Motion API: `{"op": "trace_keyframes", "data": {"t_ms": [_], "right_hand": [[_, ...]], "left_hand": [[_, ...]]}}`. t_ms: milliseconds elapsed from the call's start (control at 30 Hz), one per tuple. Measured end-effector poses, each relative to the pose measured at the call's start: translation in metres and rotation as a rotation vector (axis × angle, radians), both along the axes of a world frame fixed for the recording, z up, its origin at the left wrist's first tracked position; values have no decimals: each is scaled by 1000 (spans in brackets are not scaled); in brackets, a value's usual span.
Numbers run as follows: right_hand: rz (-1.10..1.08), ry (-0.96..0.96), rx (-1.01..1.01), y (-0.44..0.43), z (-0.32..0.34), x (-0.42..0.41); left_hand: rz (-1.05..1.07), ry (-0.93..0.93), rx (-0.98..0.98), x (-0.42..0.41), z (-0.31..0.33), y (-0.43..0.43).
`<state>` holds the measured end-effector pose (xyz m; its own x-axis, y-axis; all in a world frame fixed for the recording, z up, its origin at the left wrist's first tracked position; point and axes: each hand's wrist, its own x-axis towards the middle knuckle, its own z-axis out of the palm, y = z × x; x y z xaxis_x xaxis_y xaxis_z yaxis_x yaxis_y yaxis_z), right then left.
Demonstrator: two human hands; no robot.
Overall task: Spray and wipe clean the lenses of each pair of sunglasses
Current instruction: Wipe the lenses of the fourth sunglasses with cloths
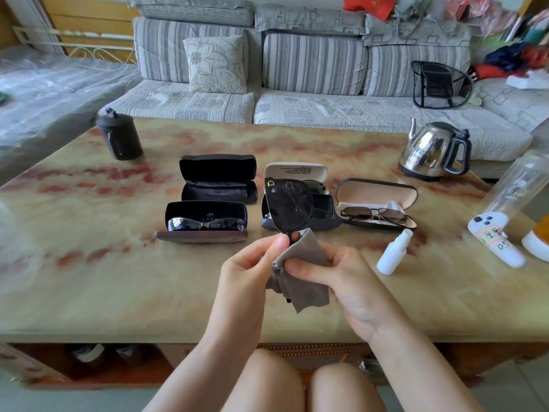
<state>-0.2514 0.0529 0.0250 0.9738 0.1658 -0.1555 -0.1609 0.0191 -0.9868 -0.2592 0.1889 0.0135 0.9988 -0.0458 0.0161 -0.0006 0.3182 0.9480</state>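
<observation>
Head view. The person is holding the black sunglasses (286,203) on end above the desk (89,263), so that one lens is standing just above the fingers (279,243) and facing the camera. That lens is carrying a patch of droplets, which suggests it is sprayed and not yet wiped.

The left hand (249,263) is pinching the frame near its middle between thumb and fingers, steadying it for the wipe. The right hand (335,281) is gripping the grey cloth (306,286), its fingers curled into the fabric. The cloth is bunching around the lower part of the frame, so the second lens is hidden; whether it is being rubbed cannot be told.

The white spray bottle (393,252) is lying on its side to the right of the fingers, near and within reach for the next pair.

Beyond the fingers, open cases are sitting in a group. The silver-framed pair (206,223) is resting in its case to the left and the brown-lensed pair (375,214) in its case to the right, both presumably awaiting treatment or already done; the lenses are giving no clear sign either way
</observation>
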Motion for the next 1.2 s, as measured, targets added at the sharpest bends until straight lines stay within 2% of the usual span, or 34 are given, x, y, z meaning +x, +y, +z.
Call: {"op": "trace_keyframes", "data": {"t_ms": [200,400,600,700,833,900,1067,1200], "right_hand": [[-98,9,114,9,1,-1],[-240,-134,150,20,0,-2],[-335,-147,34,20,0,0],[-262,-151,55,15,-2,1],[-44,-80,238,5,-4,-1],[21,-52,233,1,-6,-2],[7,5,203,1,-14,2],[-31,-27,168,2,-18,3]], "left_hand": [[-63,26,-33,3,1,-2],[-100,71,-37,5,1,-3],[-120,-21,-22,3,-3,-4],[-114,-34,-2,4,0,-2],[-67,-11,1,8,1,5],[-64,-3,23,8,1,6],[-42,4,-2,5,1,2],[-72,24,44,4,-1,1]]}}
